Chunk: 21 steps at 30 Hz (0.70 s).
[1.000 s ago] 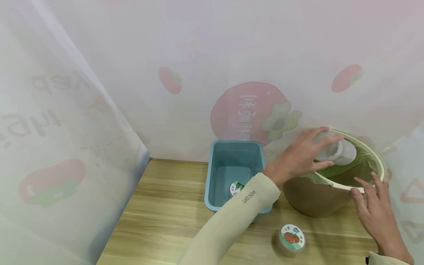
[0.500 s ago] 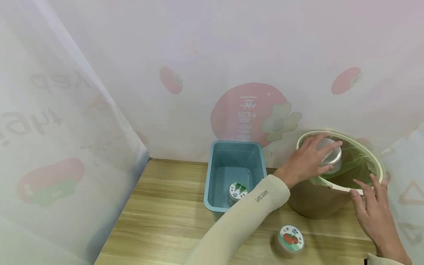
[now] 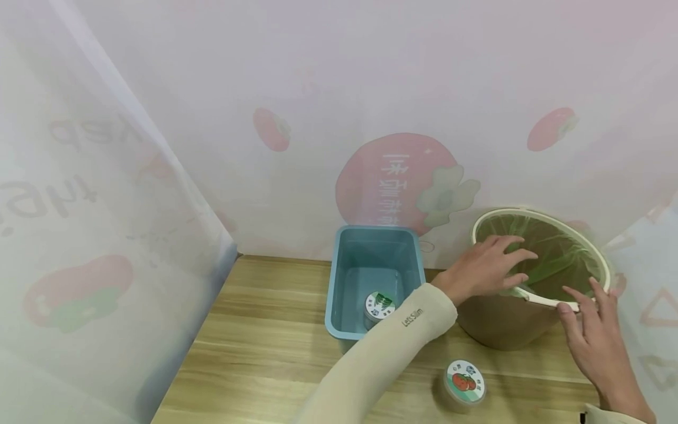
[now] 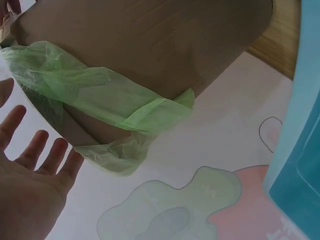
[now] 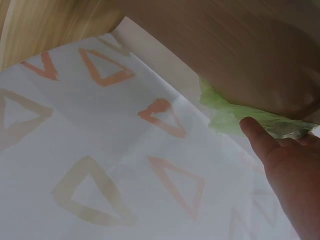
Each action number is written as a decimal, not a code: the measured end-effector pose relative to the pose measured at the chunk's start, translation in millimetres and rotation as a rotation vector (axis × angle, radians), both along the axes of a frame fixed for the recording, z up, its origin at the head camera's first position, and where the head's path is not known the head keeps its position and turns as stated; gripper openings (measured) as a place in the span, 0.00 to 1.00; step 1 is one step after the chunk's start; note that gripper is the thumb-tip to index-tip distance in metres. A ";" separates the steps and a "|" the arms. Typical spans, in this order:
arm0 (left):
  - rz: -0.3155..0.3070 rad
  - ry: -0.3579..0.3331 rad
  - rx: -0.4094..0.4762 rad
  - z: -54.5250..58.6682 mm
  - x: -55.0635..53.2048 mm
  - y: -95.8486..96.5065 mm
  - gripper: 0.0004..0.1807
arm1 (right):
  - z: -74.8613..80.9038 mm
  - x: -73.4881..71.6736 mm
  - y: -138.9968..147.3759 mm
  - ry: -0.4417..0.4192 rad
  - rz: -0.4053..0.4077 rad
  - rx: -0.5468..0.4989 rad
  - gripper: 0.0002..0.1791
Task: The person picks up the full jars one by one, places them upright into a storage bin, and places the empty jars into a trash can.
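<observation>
At the right in the head view stands a brown trash bin (image 3: 500, 321) with a pale rim and a thin green bin liner (image 3: 553, 265). My left hand (image 3: 484, 268) hovers at the bin's left rim, fingers spread and holding nothing. In the left wrist view its fingertips lie close by the rim, where the liner (image 4: 100, 95) folds over the outside. My right hand (image 3: 595, 338) grips the near right rim, thumb outside and fingers over the edge. The right wrist view shows that thumb (image 5: 257, 135) against the liner's folded edge. The bottom of the bin is hidden.
A blue plastic basket (image 3: 331, 294) stands left of the bin, with a round lidded tub (image 3: 379, 306) inside. Another tub (image 3: 464, 383), with a tomato picture on its lid, sits on the wooden table (image 3: 254, 353) in front. Printed cloth (image 3: 296, 194) hangs behind.
The clear plastic container in my left hand was let go and dropped into the bin, out of sight. My left fingers have spread. The right hand stays on the rim.
</observation>
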<state>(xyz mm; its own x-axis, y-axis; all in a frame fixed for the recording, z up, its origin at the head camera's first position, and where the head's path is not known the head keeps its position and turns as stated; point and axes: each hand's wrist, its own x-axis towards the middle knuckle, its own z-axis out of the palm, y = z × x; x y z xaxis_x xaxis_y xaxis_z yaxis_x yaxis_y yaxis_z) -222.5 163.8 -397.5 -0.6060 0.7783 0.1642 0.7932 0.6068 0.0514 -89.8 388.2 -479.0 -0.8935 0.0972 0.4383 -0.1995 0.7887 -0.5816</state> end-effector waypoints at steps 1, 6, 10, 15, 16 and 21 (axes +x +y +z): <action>-0.008 -0.013 -0.004 0.1 0.2 -0.8 0.29 | -0.4 0.1 -0.5 -0.005 -0.001 0.000 0.26; -0.066 -0.033 -0.002 2.1 5.0 -9.8 0.28 | -0.7 0.7 -1.4 -0.026 0.002 -0.004 0.27; -0.118 -0.012 0.010 5.0 16.8 -21.1 0.27 | 1.1 0.8 -0.2 -0.018 -0.001 -0.011 0.27; -0.165 0.035 0.017 3.6 35.7 -32.2 0.26 | 1.9 1.4 1.1 -0.005 -0.007 0.000 0.26; -0.174 0.056 0.012 2.4 39.5 -34.3 0.26 | 1.8 1.2 1.3 -0.002 -0.005 0.001 0.26; -0.235 0.191 -0.008 -4.5 58.4 -44.6 0.26 | 1.2 1.5 1.7 -0.001 -0.012 0.002 0.26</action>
<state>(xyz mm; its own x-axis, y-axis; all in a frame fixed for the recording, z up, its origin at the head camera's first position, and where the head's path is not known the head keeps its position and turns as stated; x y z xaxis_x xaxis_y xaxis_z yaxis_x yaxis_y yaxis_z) -164.1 119.1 -402.0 -0.3674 0.8955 0.2513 0.9070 0.4048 -0.1163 -88.2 389.9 -477.8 -0.8926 0.1073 0.4379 -0.1895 0.7920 -0.5804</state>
